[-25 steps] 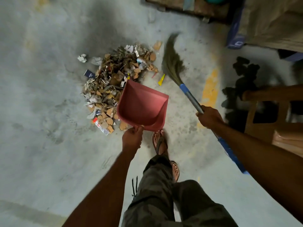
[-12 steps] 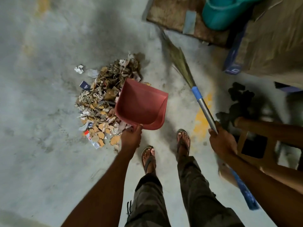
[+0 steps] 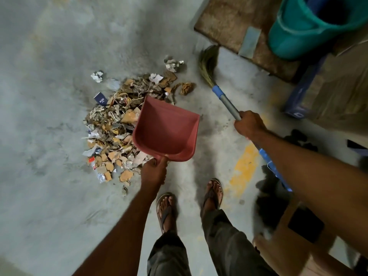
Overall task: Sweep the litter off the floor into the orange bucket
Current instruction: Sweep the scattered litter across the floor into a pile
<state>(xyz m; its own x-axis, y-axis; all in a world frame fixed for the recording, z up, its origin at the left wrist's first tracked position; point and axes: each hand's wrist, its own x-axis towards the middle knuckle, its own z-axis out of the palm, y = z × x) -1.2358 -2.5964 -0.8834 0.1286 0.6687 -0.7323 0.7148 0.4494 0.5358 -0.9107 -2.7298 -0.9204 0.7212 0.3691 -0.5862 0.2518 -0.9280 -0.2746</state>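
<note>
Left hand [image 3: 153, 172]: fingers clenched around the red dustpan [image 3: 166, 129] handle.
Right hand [image 3: 249, 125]: fingers gripping the broom [image 3: 225, 100] handle.
Litter [image 3: 119, 124]: heaped on the floor [image 3: 49, 136], touching the dustpan's left edge.

Navy card [image 3: 100, 99], white lettering, too blurred to read

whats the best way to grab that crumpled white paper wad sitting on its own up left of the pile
Pinch the crumpled white wad across its middle, coming straight down from above. It lies alone on the bare floor, apart from the litter pile, so fingers can likely close on both sides, and its creased folds should give plenty to catch.
</note>
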